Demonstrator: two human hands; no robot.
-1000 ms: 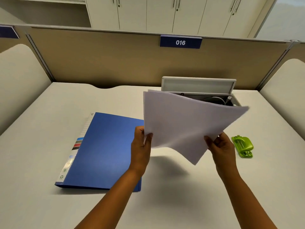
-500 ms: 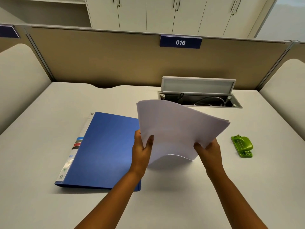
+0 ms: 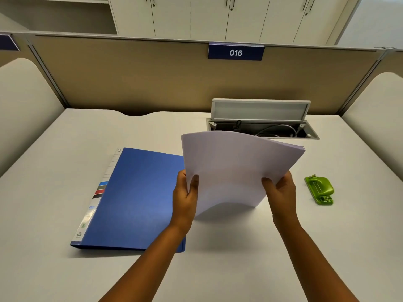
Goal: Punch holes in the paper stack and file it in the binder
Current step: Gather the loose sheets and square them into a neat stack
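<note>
White paper stack [image 3: 237, 166] is held upright above the desk [image 3: 239, 258], bowed, its lower edge apparently touching the surface. Left hand [image 3: 185, 199] pinches the left edge, thumb in front; right hand [image 3: 281, 192] grips the right edge likewise. Blue binder [image 3: 135, 199] lies closed just left of the left hand. Green hole punch [image 3: 320, 190] sits near, right of the right hand.

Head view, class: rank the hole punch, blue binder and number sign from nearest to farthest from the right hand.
1. Hole punch: on the desk just right of the right hand.
2. Blue binder: closed, across to the left.
3. Number sign: up on the back partition.
</note>
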